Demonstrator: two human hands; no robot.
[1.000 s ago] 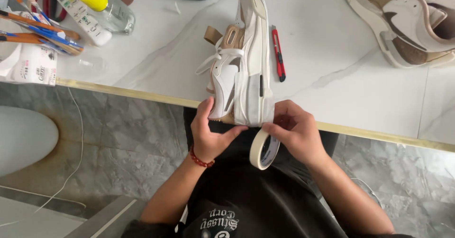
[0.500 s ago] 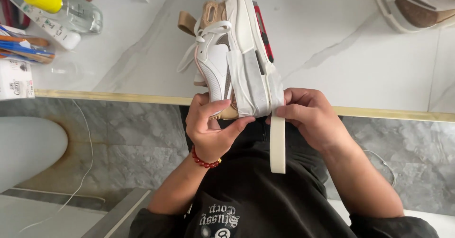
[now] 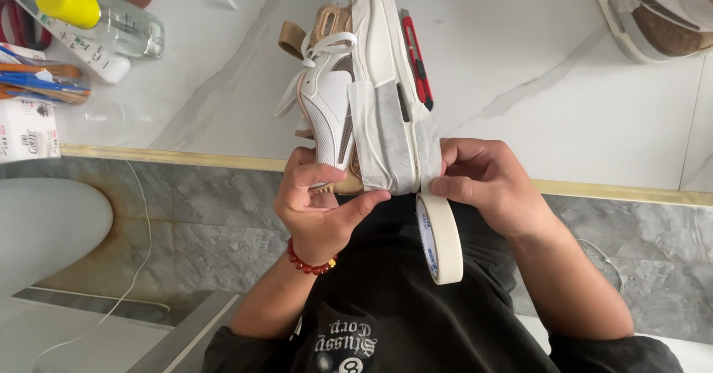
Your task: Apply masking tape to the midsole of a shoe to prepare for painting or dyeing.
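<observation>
Left hand (image 3: 321,208): curled around the toe end of the sneaker (image 3: 362,94), thumb stretched across under the sole edge, fingers wrapped over the white upper, gripping it firmly. Red bead bracelet (image 3: 306,262) on that wrist.

Right hand (image 3: 486,183): closed around the other side of the toe, fingertips pressing a strip of masking tape against the sole wall, thumb and forefinger pinching where the strip leaves the roll. Roll of masking tape (image 3: 441,240) hanging on edge just below that hand, over the dark shirt, joined to the shoe by the strip.

Sneaker held on its side between both hands, toe toward the body and just over the table edge, heel pointing away across the white marble table (image 3: 535,91). White and tan upper with loose white laces, cream sole facing right, pale tape strips already laid over part of the midsole.

Just right of the shoe, flat on the table: red utility knife (image 3: 417,57), partly hidden by the sole. Far top right: second sneaker (image 3: 657,13), well apart. Top left: clear bottle with yellow cap (image 3: 100,16) lying on its side, beside a white tube (image 3: 74,39) and a bunch of brushes (image 3: 41,83).
</observation>
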